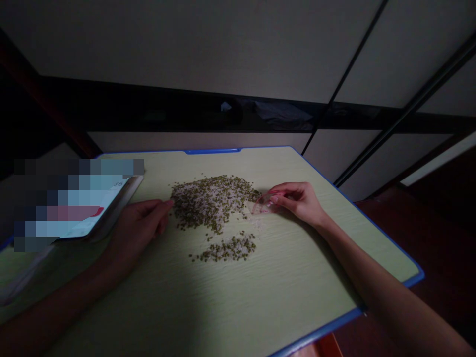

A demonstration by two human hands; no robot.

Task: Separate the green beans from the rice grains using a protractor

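Looking down through the head camera, I read the work as only partly advanced: most of the green beans and pale grains sit mixed in one broad heap [208, 198], while a smaller pile [230, 248] lies apart on its near side, and that one is mixed too. A faint scatter of pale grains [257, 224] shows just beside the heap's right end, so by my judgement little is separated and the bulk is left. My right hand [307, 203] has a see-through, protractor-like plastic piece [262, 206] pinched between thumb and fingers, its edge at the right side of the heap. My left hand [137, 223] has its fingers drawn together, the tips at the heap's left edge; I can't tell whether they grip any beans. All of this rests on a pale yellow-green worktop [297, 277] with a blue rim [386, 240]. A device with a lit screen [113, 196], partly pixelated, lies beyond my left wrist. The room is dim: pale panels [204, 49] behind, a dark recess holding something crumpled [284, 115], a dark red floor [401, 218] on my right, and something orange [329, 345] under the near edge.
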